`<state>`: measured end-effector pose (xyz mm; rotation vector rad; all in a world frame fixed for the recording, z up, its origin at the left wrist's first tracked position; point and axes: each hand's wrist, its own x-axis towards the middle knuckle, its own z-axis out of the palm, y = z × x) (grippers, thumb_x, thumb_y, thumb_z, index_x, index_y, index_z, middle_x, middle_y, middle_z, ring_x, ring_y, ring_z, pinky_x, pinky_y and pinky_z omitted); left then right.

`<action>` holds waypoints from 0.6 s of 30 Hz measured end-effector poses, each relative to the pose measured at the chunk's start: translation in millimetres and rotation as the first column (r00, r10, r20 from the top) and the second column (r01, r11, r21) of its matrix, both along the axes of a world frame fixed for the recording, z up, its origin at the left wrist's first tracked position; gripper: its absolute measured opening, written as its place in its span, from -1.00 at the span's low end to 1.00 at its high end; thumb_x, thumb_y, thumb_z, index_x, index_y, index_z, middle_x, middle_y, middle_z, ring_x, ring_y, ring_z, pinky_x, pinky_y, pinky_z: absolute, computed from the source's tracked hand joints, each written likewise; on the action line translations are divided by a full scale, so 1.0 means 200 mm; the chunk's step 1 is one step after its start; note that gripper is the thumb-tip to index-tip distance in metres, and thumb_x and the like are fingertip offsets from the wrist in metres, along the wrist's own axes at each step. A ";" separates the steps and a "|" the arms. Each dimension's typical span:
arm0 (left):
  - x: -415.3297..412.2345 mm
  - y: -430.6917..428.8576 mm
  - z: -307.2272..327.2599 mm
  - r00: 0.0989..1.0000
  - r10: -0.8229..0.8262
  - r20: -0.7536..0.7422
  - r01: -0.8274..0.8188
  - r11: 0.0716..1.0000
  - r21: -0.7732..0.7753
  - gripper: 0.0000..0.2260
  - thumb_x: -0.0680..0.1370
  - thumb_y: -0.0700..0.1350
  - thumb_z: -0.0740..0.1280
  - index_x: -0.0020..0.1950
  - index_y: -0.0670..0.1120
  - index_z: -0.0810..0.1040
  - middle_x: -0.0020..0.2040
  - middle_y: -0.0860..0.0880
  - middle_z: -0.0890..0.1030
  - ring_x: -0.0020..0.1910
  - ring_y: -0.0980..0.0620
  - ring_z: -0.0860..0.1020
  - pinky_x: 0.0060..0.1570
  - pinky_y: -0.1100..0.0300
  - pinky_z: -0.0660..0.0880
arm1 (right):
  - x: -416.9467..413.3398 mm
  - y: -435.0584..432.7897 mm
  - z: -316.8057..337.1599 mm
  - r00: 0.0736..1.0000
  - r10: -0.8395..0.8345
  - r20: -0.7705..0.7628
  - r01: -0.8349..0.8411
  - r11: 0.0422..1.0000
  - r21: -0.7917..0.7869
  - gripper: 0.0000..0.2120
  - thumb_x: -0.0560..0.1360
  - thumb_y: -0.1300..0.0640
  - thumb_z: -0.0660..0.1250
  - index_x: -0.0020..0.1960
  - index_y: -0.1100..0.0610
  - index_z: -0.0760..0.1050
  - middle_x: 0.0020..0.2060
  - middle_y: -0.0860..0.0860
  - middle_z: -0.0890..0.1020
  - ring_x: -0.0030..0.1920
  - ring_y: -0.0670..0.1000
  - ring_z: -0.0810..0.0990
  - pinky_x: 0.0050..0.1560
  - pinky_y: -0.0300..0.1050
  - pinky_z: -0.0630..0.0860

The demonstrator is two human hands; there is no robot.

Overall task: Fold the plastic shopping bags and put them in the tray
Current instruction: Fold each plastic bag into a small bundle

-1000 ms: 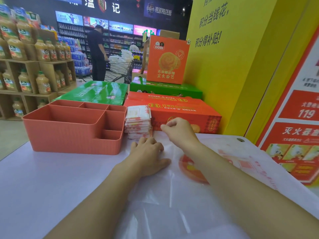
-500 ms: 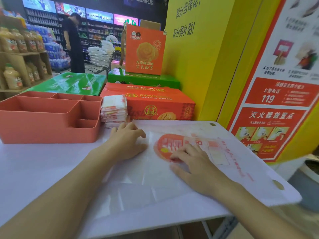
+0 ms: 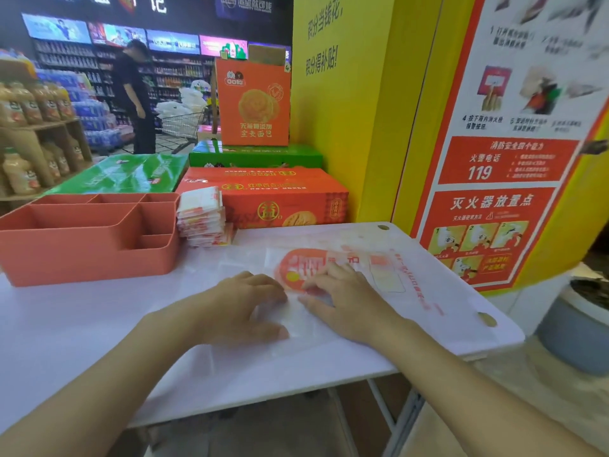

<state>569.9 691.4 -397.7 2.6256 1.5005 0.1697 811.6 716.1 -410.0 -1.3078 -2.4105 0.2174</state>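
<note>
A clear plastic shopping bag (image 3: 415, 285) with a red oval print lies flat on the white table (image 3: 66, 341), its handle end reaching the right edge. My left hand (image 3: 240, 305) rests palm down on the bag's left part, fingers relaxed. Close beside it, my right hand (image 3: 346, 301) presses flat on the red print. An orange divided tray (image 3: 82, 252) stands at the table's back left, its compartments holding nothing that I can see. A stack of folded bags (image 3: 202, 216) sits just right of the tray.
Orange and green cartons (image 3: 283, 196) are piled behind the table against a yellow wall. A fire-safety poster (image 3: 494, 192) hangs on the right. A grey bin (image 3: 576, 331) stands on the floor past the table's right edge. A person with a trolley stands far back in the aisle.
My right hand has come back from the far edge onto the red print, and my left hand has slid toward it. The view has swung right and down.
</note>
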 end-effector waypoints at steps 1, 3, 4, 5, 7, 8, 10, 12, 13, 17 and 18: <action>0.00 -0.01 -0.01 1.000 -0.001 0.006 0.000 1.000 0.011 -0.40 0.49 0.41 0.26 0.46 0.17 0.40 0.45 0.22 0.37 0.36 0.12 0.35 0.39 0.11 0.32 | 0.01 -0.02 0.01 1.000 0.011 -0.019 -0.011 1.000 0.011 -0.60 0.61 -0.26 0.21 0.32 -0.08 0.53 0.18 -0.14 0.49 0.25 -0.03 0.38 0.35 0.04 0.34; 0.00 -0.03 -0.01 1.000 0.001 0.012 -0.002 0.999 0.039 -0.41 0.51 0.39 0.24 0.47 0.15 0.39 0.44 0.21 0.40 0.34 0.13 0.36 0.37 0.14 0.33 | 0.04 -0.06 0.03 0.998 0.048 -0.035 -0.047 0.999 0.022 -0.58 0.59 -0.30 0.21 0.31 -0.09 0.52 0.18 -0.17 0.48 0.25 -0.08 0.38 0.34 -0.03 0.35; 0.01 -0.04 -0.01 1.000 0.004 0.016 -0.005 0.998 0.057 -0.42 0.53 0.38 0.23 0.48 0.15 0.38 0.43 0.22 0.41 0.34 0.14 0.37 0.36 0.15 0.34 | 0.06 -0.08 0.04 0.997 0.073 -0.022 -0.073 0.997 0.015 -0.56 0.57 -0.32 0.21 0.31 -0.11 0.51 0.20 -0.20 0.47 0.26 -0.11 0.36 0.34 -0.05 0.34; 0.01 -0.05 -0.01 1.000 0.009 0.020 -0.010 0.997 0.071 -0.45 0.54 0.36 0.23 0.48 0.16 0.38 0.41 0.23 0.43 0.33 0.15 0.38 0.35 0.18 0.34 | 0.08 -0.10 0.05 0.995 0.099 0.004 -0.099 0.995 0.001 -0.55 0.56 -0.34 0.21 0.31 -0.12 0.50 0.21 -0.23 0.44 0.28 -0.13 0.34 0.35 -0.08 0.32; 0.02 -0.05 -0.01 0.999 0.011 0.036 -0.014 0.996 0.087 -0.52 0.57 0.31 0.23 0.44 0.17 0.43 0.37 0.24 0.46 0.30 0.16 0.40 0.32 0.21 0.36 | 0.14 -0.14 0.06 0.987 0.140 0.078 -0.138 0.990 -0.037 -0.53 0.54 -0.35 0.23 0.36 -0.15 0.45 0.25 -0.28 0.38 0.31 -0.17 0.28 0.36 -0.11 0.28; 0.02 -0.05 -0.01 0.999 0.015 0.046 -0.018 0.996 0.082 -0.56 0.57 0.29 0.24 0.41 0.17 0.46 0.36 0.25 0.47 0.29 0.17 0.40 0.31 0.21 0.37 | 0.17 -0.15 0.06 0.982 0.151 0.112 -0.146 0.988 -0.051 -0.50 0.54 -0.36 0.24 0.39 -0.16 0.41 0.27 -0.30 0.34 0.33 -0.18 0.26 0.37 -0.12 0.26; 0.01 -0.04 0.00 0.997 0.018 0.069 -0.022 0.998 0.066 -0.62 0.58 0.26 0.26 0.36 0.19 0.50 0.32 0.28 0.48 0.27 0.19 0.41 0.30 0.23 0.36 | 0.23 -0.16 0.06 0.976 0.153 0.154 -0.146 0.988 -0.057 -0.47 0.53 -0.37 0.23 0.43 -0.18 0.35 0.31 -0.30 0.30 0.38 -0.18 0.22 0.38 -0.12 0.24; 0.00 -0.03 0.01 0.996 0.018 0.089 -0.022 0.999 0.046 -0.66 0.58 0.23 0.27 0.33 0.21 0.53 0.31 0.30 0.49 0.28 0.21 0.40 0.31 0.24 0.34 | 0.29 -0.17 0.06 0.978 0.135 0.162 -0.129 0.991 -0.045 -0.48 0.55 -0.33 0.23 0.45 -0.19 0.32 0.35 -0.30 0.29 0.40 -0.21 0.20 0.40 -0.13 0.25; 0.00 -0.02 0.02 0.995 0.024 0.092 -0.027 0.999 0.035 -0.67 0.58 0.24 0.27 0.32 0.21 0.54 0.31 0.29 0.50 0.28 0.22 0.40 0.31 0.25 0.34 | 0.32 -0.17 0.07 0.979 0.121 0.165 -0.116 0.992 -0.041 -0.50 0.57 -0.29 0.24 0.46 -0.19 0.31 0.37 -0.30 0.29 0.41 -0.22 0.21 0.41 -0.15 0.26; -0.01 0.00 0.09 0.998 0.042 0.041 -0.040 0.998 -0.050 -0.35 0.37 0.54 0.10 0.32 0.25 0.51 0.30 0.30 0.49 0.27 0.23 0.44 0.30 0.22 0.38 | 0.42 -0.15 0.10 0.982 0.052 0.181 -0.041 0.997 -0.064 -0.56 0.60 -0.06 0.27 0.47 -0.16 0.35 0.40 -0.27 0.38 0.41 -0.19 0.28 0.44 -0.15 0.28; -0.02 0.00 0.09 0.999 0.034 0.011 -0.033 0.997 -0.067 -0.30 0.32 0.59 0.10 0.33 0.28 0.49 0.31 0.31 0.47 0.28 0.22 0.43 0.31 0.17 0.40 | 0.44 -0.14 0.10 0.984 0.039 0.176 -0.026 0.997 -0.075 -0.59 0.61 -0.04 0.26 0.46 -0.15 0.38 0.38 -0.25 0.42 0.39 -0.18 0.31 0.43 -0.13 0.30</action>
